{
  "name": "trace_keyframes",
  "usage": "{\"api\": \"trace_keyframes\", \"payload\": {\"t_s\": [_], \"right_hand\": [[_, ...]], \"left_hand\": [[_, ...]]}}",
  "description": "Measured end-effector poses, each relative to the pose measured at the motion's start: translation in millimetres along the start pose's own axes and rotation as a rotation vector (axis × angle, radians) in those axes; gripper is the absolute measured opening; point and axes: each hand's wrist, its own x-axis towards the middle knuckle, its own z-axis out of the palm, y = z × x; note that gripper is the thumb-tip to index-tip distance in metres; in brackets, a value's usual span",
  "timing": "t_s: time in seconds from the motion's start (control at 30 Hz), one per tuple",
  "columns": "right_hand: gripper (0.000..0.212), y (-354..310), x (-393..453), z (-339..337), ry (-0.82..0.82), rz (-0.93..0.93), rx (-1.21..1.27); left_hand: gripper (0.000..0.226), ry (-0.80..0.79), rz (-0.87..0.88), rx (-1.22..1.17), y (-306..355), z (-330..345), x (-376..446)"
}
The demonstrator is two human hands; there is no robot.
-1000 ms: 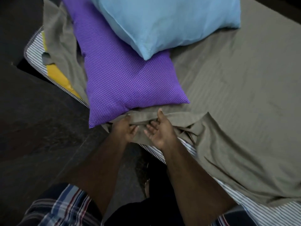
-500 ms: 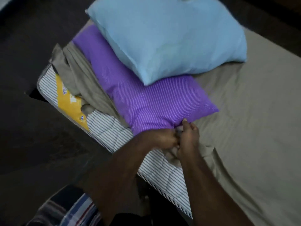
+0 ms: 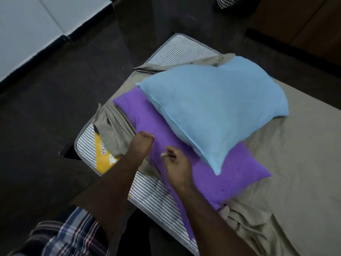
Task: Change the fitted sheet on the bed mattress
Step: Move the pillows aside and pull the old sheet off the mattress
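A grey fitted sheet (image 3: 295, 163) covers the right part of the striped mattress (image 3: 147, 196) and has been pulled off its near edge. It is bunched at the near side (image 3: 245, 224) and at the left corner (image 3: 110, 132). A purple pillow (image 3: 221, 174) lies on the mattress with a light blue pillow (image 3: 212, 109) on top. My left hand (image 3: 143, 143) is curled at the purple pillow's left edge and seems to grip it. My right hand (image 3: 175, 164) hovers over the purple pillow with curled fingers; motion blur hides whether it holds fabric.
The mattress lies on a dark floor (image 3: 46, 135), with a yellow label (image 3: 104, 157) showing at its bare left corner. A white wall (image 3: 27, 24) runs at the far left and wooden furniture (image 3: 304, 21) stands at the far right.
Both hands have left the sheet under the purple pillow's near corner and moved left along the pillow. More striped mattress is bare along the near edge. The view has shifted back.
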Motion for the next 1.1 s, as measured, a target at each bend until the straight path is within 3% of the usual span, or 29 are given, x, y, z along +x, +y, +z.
{"api": "trace_keyframes", "payload": {"t_s": [0.13, 0.23, 0.4, 0.53, 0.63, 0.7, 0.8, 0.9, 0.97, 1.03, 1.1], "right_hand": [[0.044, -47, 54, 78, -0.046, -0.142, -0.141], [0.05, -92, 115, 129, -0.051, -0.297, -0.305], [0.056, -136, 222, 199, -0.167, -0.429, -0.663], [0.05, -137, 282, 235, -0.231, -0.458, -0.951], [0.077, -121, 313, 246, -0.278, -0.29, -1.03], [0.074, -105, 321, 246, -0.243, -0.284, -1.221], [0.037, -92, 317, 230, -0.103, -0.423, -1.376], [0.026, -74, 310, 195, -0.17, -0.361, -1.44], [0.023, -55, 302, 167, -0.159, -0.307, -1.449], [0.005, -45, 294, 144, -0.086, -0.31, -1.443], [0.009, -24, 300, 117, -0.061, -0.238, -1.279]], "left_hand": [[0.025, 0.096, 0.015, -0.01, -5, -48, 69], [0.052, 0.162, 0.092, 0.023, -14, -87, 125], [0.061, 0.174, 0.11, 0.186, -46, -109, 210], [0.049, 0.163, 0.125, 0.094, -60, -105, 235], [0.034, 0.108, 0.046, 0.097, -55, -100, 239], [0.029, 0.026, 0.127, 0.153, -51, -97, 242], [0.032, -0.231, 0.228, 0.27, -49, -90, 238], [0.03, -0.342, 0.214, 0.22, -43, -78, 232], [0.033, -0.422, 0.206, 0.243, -30, -61, 223], [0.03, -0.516, 0.212, 0.349, -14, -36, 205], [0.025, -0.652, 0.222, 0.453, -9, -1, 182]]}}
